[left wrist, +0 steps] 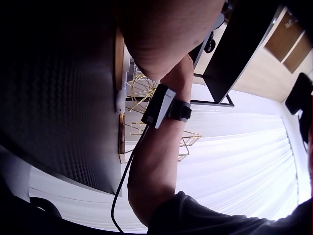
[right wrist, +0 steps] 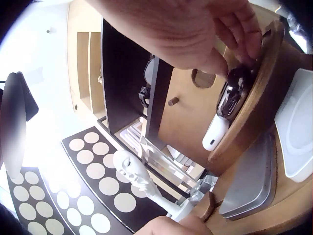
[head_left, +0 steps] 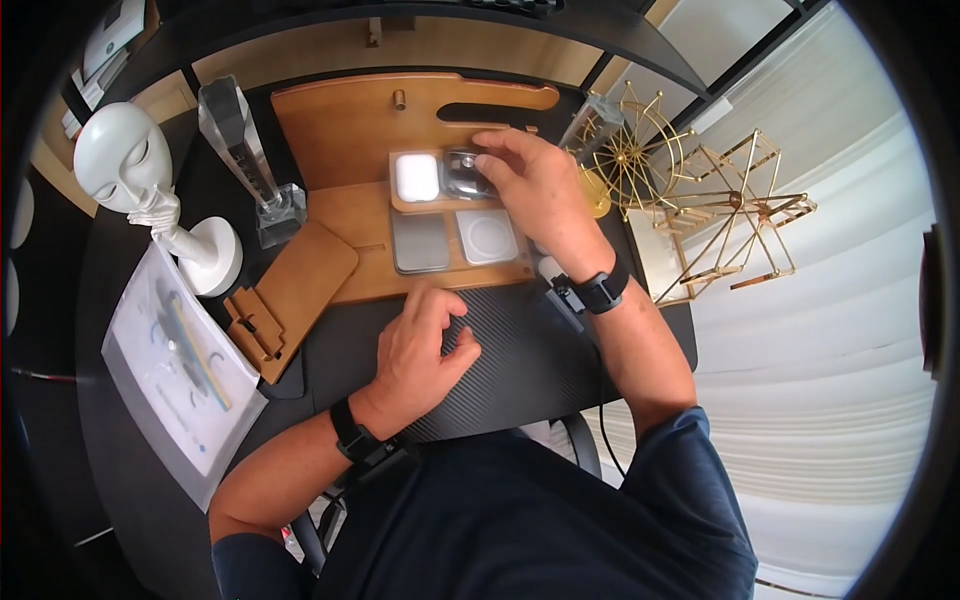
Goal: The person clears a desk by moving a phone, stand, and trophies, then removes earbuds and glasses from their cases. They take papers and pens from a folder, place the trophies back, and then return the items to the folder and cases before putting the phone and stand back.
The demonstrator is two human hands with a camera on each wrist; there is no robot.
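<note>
At the back of the desk my right hand (head_left: 545, 195) pinches a dark glossy case (head_left: 462, 182) with thumb and fingers. The case sits on the raised shelf of a wooden desk organizer (head_left: 345, 270). In the right wrist view, the fingertips are at one end of the dark case (right wrist: 234, 95), and a white earbud case (right wrist: 215, 133) lies beside its other end. Below the shelf are a flat grey metal box (head_left: 420, 240) and a pale square pad with a ring (head_left: 488, 236). My left hand (head_left: 420, 345) hangs over the desk mat, fingers loosely curled, holding nothing.
A loose wooden stand piece (head_left: 295, 300) leans at the organizer's left. Further left are a white face sculpture (head_left: 125, 160), a crystal trophy (head_left: 240, 150) and a sheet in a plastic sleeve (head_left: 185, 370). Gold Ferris wheel models (head_left: 740, 205) stand at right.
</note>
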